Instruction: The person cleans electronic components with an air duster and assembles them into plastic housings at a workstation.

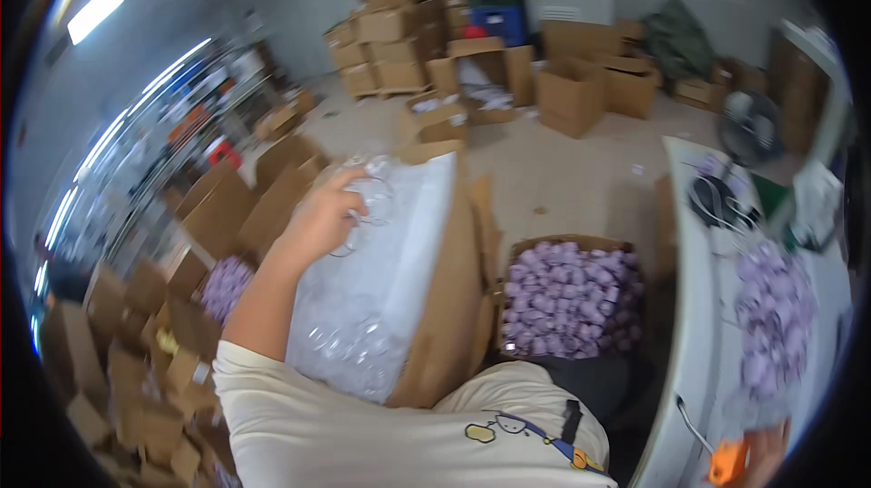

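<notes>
My left hand (328, 216) is stretched out over a large open carton (449, 325) lined with white sheeting (413, 207). Its fingers curl around a clear round plastic piece (376, 202), blurred, whose exact kind I cannot make out. More clear plastic pieces (358, 347) lie at the carton's near end. At the lower right edge, my right hand (769, 453) shows only in part, beside an orange device (729, 463) on the white table (694, 343). Its fingers are too blurred and cut off to read.
A carton full of small lilac pieces (572, 297) stands between carton and table. More lilac pieces (776, 316) are heaped on the table near black cabled gear (712, 198). Open cartons (145, 379) crowd the left; stacked boxes (395, 48) and a fan (749, 123) stand farther back.
</notes>
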Action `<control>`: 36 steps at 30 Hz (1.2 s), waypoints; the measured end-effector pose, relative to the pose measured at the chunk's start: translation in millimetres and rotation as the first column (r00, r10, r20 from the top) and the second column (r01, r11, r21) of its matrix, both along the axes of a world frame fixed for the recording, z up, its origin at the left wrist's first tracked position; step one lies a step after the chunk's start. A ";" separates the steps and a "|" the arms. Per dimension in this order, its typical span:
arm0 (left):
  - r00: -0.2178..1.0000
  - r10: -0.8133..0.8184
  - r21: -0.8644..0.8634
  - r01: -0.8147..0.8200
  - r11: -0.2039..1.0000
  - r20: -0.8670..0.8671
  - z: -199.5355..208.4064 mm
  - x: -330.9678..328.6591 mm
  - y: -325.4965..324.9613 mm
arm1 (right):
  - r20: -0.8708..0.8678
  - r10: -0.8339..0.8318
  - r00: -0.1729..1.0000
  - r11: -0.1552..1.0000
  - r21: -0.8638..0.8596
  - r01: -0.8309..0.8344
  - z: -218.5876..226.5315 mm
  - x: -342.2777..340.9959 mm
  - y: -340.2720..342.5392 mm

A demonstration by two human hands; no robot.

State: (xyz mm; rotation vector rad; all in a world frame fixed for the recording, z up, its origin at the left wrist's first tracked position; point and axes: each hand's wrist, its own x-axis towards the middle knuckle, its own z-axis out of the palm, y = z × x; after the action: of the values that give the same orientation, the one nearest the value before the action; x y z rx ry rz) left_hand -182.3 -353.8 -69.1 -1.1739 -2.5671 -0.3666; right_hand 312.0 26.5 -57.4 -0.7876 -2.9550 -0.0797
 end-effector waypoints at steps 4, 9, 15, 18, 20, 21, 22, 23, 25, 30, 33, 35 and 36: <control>0.845 -0.528 -0.142 0.534 0.833 0.083 -5.6 16.8 178.1 | -0.219 0.131 0.967 0.991 0.015 -0.131 20.8 -61.3 -7.8; 0.524 -0.848 -0.268 0.831 0.488 0.079 -54.4 54.4 329.0 | -0.182 0.075 0.980 0.996 0.070 -0.063 22.7 -125.9 28.0; 0.292 -0.956 -0.419 0.871 0.258 0.017 -77.2 105.3 395.7 | -0.051 -0.242 0.969 0.968 -0.089 0.237 33.2 -88.3 69.8; 0.182 -0.982 -0.425 0.886 0.183 -0.042 -85.5 118.6 411.1 | -0.123 -0.240 0.963 0.966 -0.128 0.224 31.4 -89.4 74.8; 0.161 -0.987 -0.432 0.888 0.156 -0.024 -83.0 127.2 417.1 | -0.109 -0.262 0.959 0.960 -0.128 0.248 34.5 -89.3 71.9; 0.154 -0.988 -0.441 0.886 0.142 -0.008 -82.5 130.1 419.8 | -0.098 -0.271 0.958 0.958 -0.127 0.258 36.1 -88.0 69.0; 0.142 -0.989 -0.378 0.918 0.120 0.032 -85.2 127.3 422.1 | -0.095 -0.280 0.955 0.955 -0.131 0.267 38.5 -85.1 64.8; 0.133 -0.990 -0.376 0.920 0.109 0.039 -86.2 124.2 423.5 | 0.001 -0.286 0.958 0.948 -0.143 0.283 41.8 -79.9 59.5; 0.181 -0.982 -0.280 0.946 0.160 0.052 -88.3 118.9 427.5 | 0.114 -0.246 0.963 0.952 -0.156 0.262 45.4 -70.0 46.0; 0.178 -0.970 -0.075 0.983 0.168 0.165 -107.5 113.5 436.0 | 0.002 -0.245 0.969 0.966 -0.083 0.245 24.7 -94.9 29.7; 0.215 -0.957 -0.032 0.976 0.213 0.195 -108.3 108.9 432.5 | 0.016 -0.245 0.969 0.966 -0.078 0.246 37.6 -88.6 30.0; 0.194 -0.937 0.310 0.907 0.284 0.291 -115.4 94.6 426.2 | -0.008 -0.331 0.943 0.936 -0.130 0.328 46.5 -84.5 29.6; 0.140 -0.881 0.458 0.811 0.364 0.453 -124.1 83.0 425.5 | 0.011 -0.370 0.929 0.920 -0.135 0.368 51.5 -86.9 34.5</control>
State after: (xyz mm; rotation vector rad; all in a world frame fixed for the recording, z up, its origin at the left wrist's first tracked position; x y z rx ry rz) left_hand -99.3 71.7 -193.2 -2.8336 -1.8190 -1.3575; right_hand 225.0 61.0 -5.9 -1.3506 -2.7790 0.1048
